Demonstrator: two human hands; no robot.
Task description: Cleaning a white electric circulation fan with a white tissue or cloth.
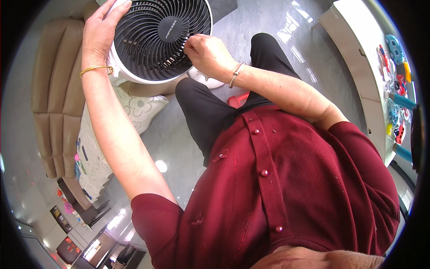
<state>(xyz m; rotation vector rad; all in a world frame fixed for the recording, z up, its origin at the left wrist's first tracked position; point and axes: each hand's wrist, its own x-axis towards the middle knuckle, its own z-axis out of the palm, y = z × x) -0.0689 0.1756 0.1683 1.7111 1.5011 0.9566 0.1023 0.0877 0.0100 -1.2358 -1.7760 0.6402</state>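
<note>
A round fan head (169,30) with a black spiral grille and a white rim faces up in front of my knees. Its center cap bears writing. My left hand (104,28) grips the rim at the left, thumb over the edge. Something white, perhaps cloth, shows below that palm against the housing. At the grille's lower right, my right hand (208,53) has its fingers bent and pinched against the black ribs; whether anything is between the fingertips is hidden. A white rounded part (205,80), possibly the fan's base, shows below the right hand.
A brown leather sofa (57,84) with a patterned white cover (137,107) is at the left. On the right, a white cabinet (352,43) carries toys, among them a blue toy car (394,48). Part of a red seat (238,100) shows between my legs. The floor (171,134) is glossy gray.
</note>
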